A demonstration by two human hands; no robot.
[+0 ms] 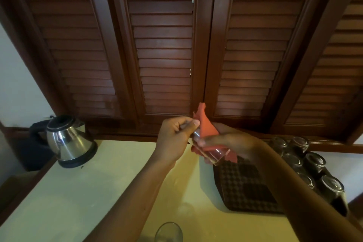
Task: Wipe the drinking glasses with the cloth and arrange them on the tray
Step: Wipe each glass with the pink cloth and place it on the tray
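Observation:
A clear drinking glass (213, 154) is held tilted above the counter, between both hands. My left hand (173, 139) grips its base end, fingers curled and thumb on top. My right hand (229, 143) holds the orange-red cloth (206, 125) wrapped against the glass; one cloth corner sticks up and more hangs under the glass. The dark textured tray (241, 186) lies on the counter at right, below the hands. Several glasses (312, 163) stand upside down along its far right side. Another clear glass (169, 232) stands upright at the bottom edge of the view.
A steel electric kettle (68, 141) with a black base stands at the counter's back left. The pale yellow counter (98, 192) runs under both arms. Dark wooden louvred doors (167, 45) rise right behind the counter.

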